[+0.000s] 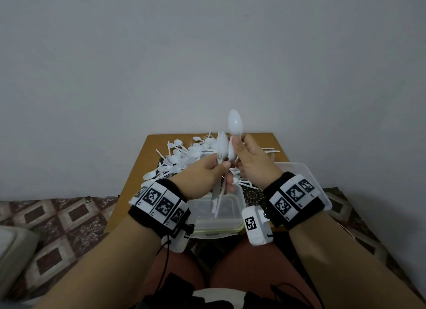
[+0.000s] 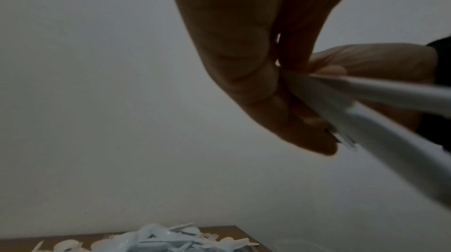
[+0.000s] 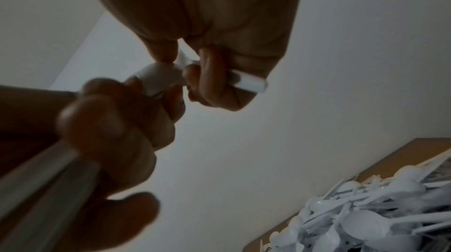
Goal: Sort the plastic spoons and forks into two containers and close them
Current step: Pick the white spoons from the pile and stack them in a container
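Observation:
My left hand grips a bundle of white plastic cutlery, fork tines and spoon bowls up, handles hanging over a clear container at the table's near edge. My right hand pinches a single white spoon upright, bowl on top, right beside the bundle. In the left wrist view my left hand curls round the bundle's handles. The right wrist view shows my right hand pinching the spoon's handle. A pile of spoons and forks lies behind both hands.
The small wooden table stands against a plain wall. A second clear container or lid lies at its right, behind my right wrist. Patterned bedding surrounds the table. My knees are under its near edge.

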The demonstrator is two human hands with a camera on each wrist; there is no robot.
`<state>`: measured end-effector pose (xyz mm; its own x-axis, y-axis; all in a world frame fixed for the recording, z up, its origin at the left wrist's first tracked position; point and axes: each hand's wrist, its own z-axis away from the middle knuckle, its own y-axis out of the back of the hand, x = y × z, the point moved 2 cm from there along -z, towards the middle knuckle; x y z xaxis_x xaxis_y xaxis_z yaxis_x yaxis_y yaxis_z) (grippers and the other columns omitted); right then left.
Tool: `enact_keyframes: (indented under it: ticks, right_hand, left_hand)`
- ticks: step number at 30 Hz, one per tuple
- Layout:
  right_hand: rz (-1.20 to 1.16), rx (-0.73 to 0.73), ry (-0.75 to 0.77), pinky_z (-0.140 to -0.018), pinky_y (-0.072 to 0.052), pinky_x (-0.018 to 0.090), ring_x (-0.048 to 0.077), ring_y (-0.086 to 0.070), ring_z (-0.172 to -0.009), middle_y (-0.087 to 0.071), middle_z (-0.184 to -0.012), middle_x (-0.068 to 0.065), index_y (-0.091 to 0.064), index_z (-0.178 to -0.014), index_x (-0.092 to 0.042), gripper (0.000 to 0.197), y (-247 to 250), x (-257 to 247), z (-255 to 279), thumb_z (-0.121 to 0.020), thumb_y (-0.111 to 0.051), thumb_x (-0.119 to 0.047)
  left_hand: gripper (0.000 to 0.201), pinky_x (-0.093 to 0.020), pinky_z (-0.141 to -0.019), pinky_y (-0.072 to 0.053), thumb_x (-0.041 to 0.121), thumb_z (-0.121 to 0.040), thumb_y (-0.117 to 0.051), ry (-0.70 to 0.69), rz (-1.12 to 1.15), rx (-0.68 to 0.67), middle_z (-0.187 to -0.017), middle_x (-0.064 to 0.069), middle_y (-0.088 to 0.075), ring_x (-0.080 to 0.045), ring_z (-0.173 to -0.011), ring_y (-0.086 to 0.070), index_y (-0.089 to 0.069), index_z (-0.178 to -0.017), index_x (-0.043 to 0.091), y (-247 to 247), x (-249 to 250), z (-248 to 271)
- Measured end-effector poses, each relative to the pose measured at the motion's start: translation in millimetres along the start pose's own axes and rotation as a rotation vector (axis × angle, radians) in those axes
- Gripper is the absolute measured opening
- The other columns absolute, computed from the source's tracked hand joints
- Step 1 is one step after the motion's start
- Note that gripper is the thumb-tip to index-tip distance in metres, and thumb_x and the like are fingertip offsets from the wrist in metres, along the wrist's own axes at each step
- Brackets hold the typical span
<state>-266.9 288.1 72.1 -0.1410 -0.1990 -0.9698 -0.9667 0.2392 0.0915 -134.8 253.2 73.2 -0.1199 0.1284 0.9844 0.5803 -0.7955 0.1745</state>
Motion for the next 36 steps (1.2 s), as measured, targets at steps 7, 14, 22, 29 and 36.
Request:
enact_keyframes:
  ticks: [7, 14, 22, 29, 36]
  right_hand:
    - [0.139, 0.065, 0.011, -0.052, -0.041, 0.013, -0.003, -0.052, -0.055, -0.061, -0.074, -0.006, -0.061, -0.113, -0.004, 0.039, -2.5, 3.5, 4.1, -0.105, -0.037, -0.033]
    - [0.181, 0.195, 0.053, -0.069, -0.051, 0.031, 0.004, -0.054, -0.065, -0.063, -0.080, -0.005, -0.066, -0.116, -0.021, 0.030, -7.1, 4.1, 20.0, -0.099, -0.047, -0.005]
    - [0.148, 0.276, 0.105, -0.083, -0.058, 0.037, 0.019, -0.069, -0.085, -0.071, -0.089, 0.004, -0.071, -0.108, -0.020, 0.025, -26.3, 14.1, 29.7, -0.088, -0.068, -0.006]
    - [0.310, 0.174, 0.196, -0.079, -0.055, 0.030, 0.010, -0.061, -0.085, -0.053, -0.102, 0.003, -0.061, -0.120, -0.028, 0.029, -35.5, 24.7, 30.0, -0.092, -0.062, -0.020]
    - [0.324, -0.065, 0.134, -0.062, -0.049, 0.024, 0.004, -0.057, -0.066, -0.054, -0.083, -0.007, -0.042, -0.134, -0.031, 0.041, -37.2, 43.9, 22.7, -0.099, -0.046, -0.010]
  left_hand:
    - [0.020, -0.027, -0.064, -0.059, 0.020, -0.103, -0.040, 0.062, 0.078, 0.081, -0.068, 0.000, -0.049, -0.007, -0.056, -0.052, -0.051, -0.092, 0.008, -3.9, -9.8, -0.9]
    - [0.017, -0.032, -0.071, -0.052, 0.020, -0.104, -0.042, -0.014, 0.193, 0.345, -0.078, -0.002, -0.050, -0.014, -0.069, -0.051, -0.055, -0.093, 0.016, 7.8, -14.9, -4.3]
    - [0.027, -0.045, -0.088, -0.055, 0.017, -0.105, -0.035, -0.032, 0.227, 0.368, -0.109, -0.025, -0.065, -0.034, -0.100, -0.067, -0.050, -0.116, -0.002, 6.5, -13.6, -5.0]
    - [0.022, -0.045, -0.087, -0.052, 0.016, -0.105, -0.036, -0.035, 0.404, 0.399, -0.082, -0.009, -0.066, -0.024, -0.078, -0.065, -0.055, -0.096, 0.011, 8.3, -16.7, -6.5]
    - [0.017, -0.037, -0.077, -0.053, 0.025, -0.105, -0.039, -0.005, 0.341, 0.396, -0.111, -0.004, -0.069, -0.017, -0.099, -0.065, -0.054, -0.099, 0.020, 22.6, -30.1, -11.6]
